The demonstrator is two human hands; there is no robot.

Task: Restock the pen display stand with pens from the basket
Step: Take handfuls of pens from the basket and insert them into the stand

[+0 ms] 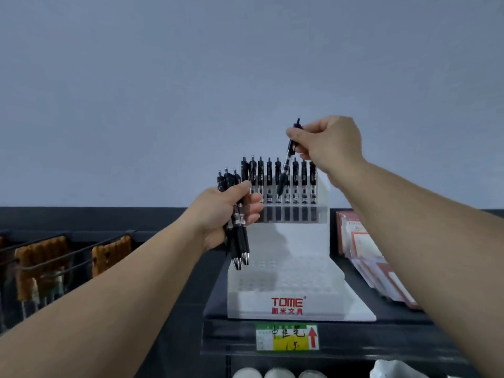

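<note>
Right hand (328,144) pinches one pen (285,169), tip over the stand's (289,241) twelve-o'clock row; left hand (226,214) grips spares (240,238). It's tilted, so it may miss the slot or knock neighbours.

The white stepped pen display stand (289,241), marked TOME in red, carries a row of black pens (295,175) upright in its top tier, while the left hand (226,214) grips a bundle of black pens (241,238) tips down and the right hand (327,143) pinches a single pen (285,163), slanted, over that row.
</note>
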